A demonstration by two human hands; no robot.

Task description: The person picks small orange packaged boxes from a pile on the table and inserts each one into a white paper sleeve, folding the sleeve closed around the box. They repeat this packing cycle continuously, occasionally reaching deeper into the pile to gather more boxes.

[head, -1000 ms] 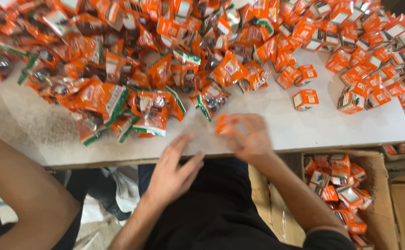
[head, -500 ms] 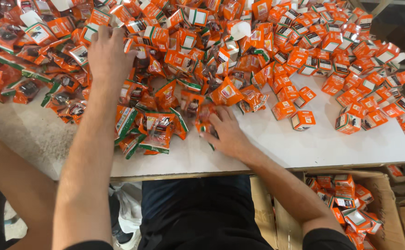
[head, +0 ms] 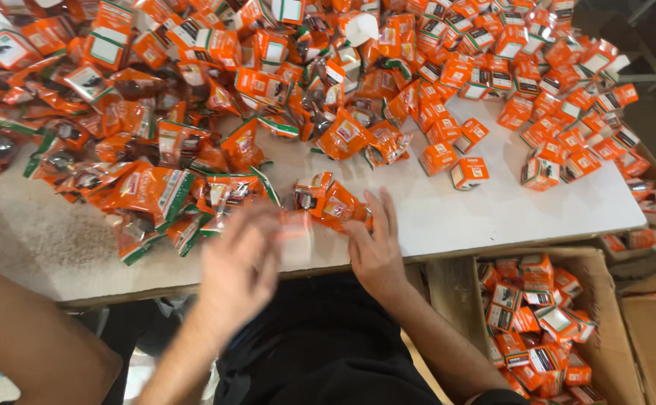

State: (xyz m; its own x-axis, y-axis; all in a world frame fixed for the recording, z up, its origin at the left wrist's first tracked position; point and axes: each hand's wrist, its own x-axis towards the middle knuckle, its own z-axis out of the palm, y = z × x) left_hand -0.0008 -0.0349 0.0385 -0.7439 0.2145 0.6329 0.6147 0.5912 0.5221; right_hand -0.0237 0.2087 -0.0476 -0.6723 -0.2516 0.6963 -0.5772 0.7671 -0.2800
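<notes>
a white counter (head: 508,217) carries a dense heap of orange sachets (head: 155,187) on its left and far side, many with green-and-white edges, and a spread of small orange boxes (head: 538,112) on the right; a few boxes, one at (head: 469,172), stand apart on the bare white surface. beside the counter's near right corner an open cardboard carton (head: 605,322) is packed with the same small boxes. a bare forearm (head: 35,345) crosses the lower left corner. the heap crowds close to both hands, leaving only a narrow clear strip along the near edge. the right hand (head: 377,244) lies flat at that edge, fingers (head: 384,210) spread open, their tips touching a crinkled orange sachet (head: 332,202) that lies on the counter just beyond them. the left hand (head: 242,266) is blurred; a pale orange packet (head: 296,236) shows at its fingertips, but whether those fingers grip it cannot be told.
</notes>
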